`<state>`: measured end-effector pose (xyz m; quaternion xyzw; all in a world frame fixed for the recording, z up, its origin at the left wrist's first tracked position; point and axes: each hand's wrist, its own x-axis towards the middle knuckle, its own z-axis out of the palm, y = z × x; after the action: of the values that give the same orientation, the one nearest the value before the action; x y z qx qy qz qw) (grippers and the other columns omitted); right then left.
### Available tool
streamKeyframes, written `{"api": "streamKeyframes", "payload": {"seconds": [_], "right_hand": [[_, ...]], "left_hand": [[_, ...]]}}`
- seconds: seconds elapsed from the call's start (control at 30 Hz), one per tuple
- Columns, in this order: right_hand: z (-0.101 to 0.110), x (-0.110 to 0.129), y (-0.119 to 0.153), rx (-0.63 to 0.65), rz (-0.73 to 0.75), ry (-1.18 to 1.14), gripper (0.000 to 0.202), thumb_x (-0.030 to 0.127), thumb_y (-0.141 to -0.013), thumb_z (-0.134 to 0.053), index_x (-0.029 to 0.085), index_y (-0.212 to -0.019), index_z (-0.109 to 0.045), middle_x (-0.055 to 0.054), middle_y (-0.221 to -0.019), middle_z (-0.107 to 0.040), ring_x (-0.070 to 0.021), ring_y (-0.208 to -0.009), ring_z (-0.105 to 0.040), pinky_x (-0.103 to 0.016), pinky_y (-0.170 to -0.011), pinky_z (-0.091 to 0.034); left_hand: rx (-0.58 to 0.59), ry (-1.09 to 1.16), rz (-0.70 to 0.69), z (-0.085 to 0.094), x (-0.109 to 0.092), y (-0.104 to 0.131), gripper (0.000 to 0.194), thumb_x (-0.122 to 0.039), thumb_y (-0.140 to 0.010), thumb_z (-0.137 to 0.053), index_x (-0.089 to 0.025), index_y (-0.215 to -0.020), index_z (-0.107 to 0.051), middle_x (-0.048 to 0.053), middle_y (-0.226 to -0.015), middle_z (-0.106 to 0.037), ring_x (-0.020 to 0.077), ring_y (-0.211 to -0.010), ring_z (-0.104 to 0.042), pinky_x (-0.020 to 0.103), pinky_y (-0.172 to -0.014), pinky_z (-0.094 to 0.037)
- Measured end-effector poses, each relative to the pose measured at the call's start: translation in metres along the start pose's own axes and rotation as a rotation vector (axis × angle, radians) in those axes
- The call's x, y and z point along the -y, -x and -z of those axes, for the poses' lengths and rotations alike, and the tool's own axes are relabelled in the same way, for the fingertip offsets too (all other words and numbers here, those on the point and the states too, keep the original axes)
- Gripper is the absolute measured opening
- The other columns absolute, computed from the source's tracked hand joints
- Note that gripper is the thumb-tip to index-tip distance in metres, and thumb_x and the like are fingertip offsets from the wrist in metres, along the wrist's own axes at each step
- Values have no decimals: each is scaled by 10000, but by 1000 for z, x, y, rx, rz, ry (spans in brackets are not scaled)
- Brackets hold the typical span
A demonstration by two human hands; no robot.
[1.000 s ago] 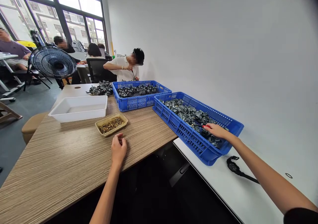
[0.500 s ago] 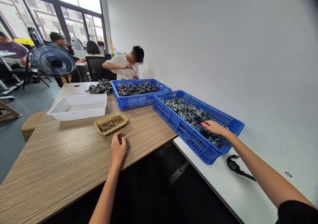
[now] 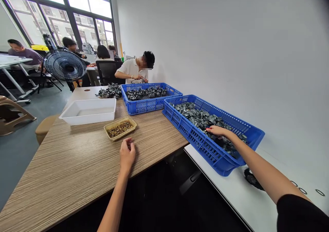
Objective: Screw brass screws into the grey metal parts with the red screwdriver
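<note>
Now shifted leftward in blue plastic crate (image 3: 254,139), centre-right, with right grip (image 3: 218,131) closed on red object (image 3: 207,129), left grip (image 3: 128,151) half-open, empty; apparently lifting nothing.

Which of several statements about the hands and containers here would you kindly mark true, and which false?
1. The right hand is inside the nearer blue crate. True.
2. The left hand is on the near side of the tan tray. True.
3. The tan tray holds brass-coloured pieces. True.
4. The red item is in the left hand. False: the right hand grips it.
5. The white tray sits inside the nearer blue crate. False: it stands on the wooden table.
</note>
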<state>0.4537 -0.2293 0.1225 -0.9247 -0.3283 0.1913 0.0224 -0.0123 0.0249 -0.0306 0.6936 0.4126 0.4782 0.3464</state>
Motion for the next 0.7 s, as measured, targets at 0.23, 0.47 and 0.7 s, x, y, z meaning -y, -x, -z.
{"api": "streamKeyframes", "payload": {"seconds": [0.23, 0.47, 0.7], "right_hand": [[2, 12, -6, 35, 12, -2, 364, 424, -1009, -489, 146, -803, -604, -23, -638, -523, -150, -511, -529, -281, -522, -509], [-4, 18, -12, -40, 25, 32, 379, 479, -1001, -529, 150, -868, -662, -88, -848, -685, -230, -799, -671, -342, -761, -543], [-9, 12, -21, -84, 72, 7, 430, 415, -1015, -489, 160, -696, -624, -144, -799, -696, -267, -817, -664, -336, -766, -502]], "left_hand": [[17, -3, 7, 0, 0, 0, 270, -309, -897, -499, -188, -1126, -576, 113, -1058, -692, 257, -988, -681, 457, -940, -551], [7, -21, 3, 1, -3, 0, 267, -308, -893, -508, -193, -1121, -586, 103, -1046, -698, 240, -954, -688, 419, -900, -569], [19, 2, 30, 1, -3, 0, 275, -307, -895, -514, -192, -1135, -580, 104, -1065, -697, 239, -979, -687, 426, -935, -556]]}}
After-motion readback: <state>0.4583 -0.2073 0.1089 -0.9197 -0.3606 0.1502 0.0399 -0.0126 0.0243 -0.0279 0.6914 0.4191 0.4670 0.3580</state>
